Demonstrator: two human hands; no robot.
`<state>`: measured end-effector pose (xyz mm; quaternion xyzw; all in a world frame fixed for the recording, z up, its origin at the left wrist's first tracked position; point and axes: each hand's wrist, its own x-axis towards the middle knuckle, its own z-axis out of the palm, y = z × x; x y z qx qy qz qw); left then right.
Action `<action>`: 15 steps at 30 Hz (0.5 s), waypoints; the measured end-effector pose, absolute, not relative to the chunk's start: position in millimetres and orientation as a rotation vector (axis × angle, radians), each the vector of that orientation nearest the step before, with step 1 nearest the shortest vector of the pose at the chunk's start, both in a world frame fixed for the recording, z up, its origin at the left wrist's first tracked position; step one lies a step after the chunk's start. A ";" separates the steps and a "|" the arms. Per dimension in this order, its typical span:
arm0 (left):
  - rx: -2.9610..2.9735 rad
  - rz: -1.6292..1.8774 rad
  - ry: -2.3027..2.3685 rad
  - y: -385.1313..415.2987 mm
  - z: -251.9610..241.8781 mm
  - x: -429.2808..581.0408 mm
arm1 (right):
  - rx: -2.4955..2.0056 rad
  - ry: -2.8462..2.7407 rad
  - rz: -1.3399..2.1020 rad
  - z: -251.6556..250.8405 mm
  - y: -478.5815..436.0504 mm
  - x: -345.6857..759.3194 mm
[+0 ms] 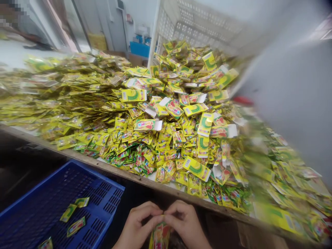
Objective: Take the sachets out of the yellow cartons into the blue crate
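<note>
My left hand (137, 224) and my right hand (185, 223) meet below the table's front edge, fingertips pinched together on the top of a small yellow and red sachet (160, 237) that hangs between them. Both hands are closed on it. Just beyond them a huge heap of yellow and green sachets (166, 135) covers the table (85, 159). Several flat yellow card packets (196, 168) lie mixed into the heap.
A blue plastic crate (46, 207) sits low at the left with a few sachets (75, 214) on its bottom. A white perforated basket (197, 24) stands tilted at the back of the heap. A grey wall rises at the right.
</note>
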<state>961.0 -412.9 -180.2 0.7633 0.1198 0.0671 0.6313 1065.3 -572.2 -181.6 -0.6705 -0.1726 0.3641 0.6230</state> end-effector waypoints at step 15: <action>1.522 0.197 0.707 -362.9 -218.8 903.7 | -1.784 -0.812 0.643 -169.6 -534.9 1091.7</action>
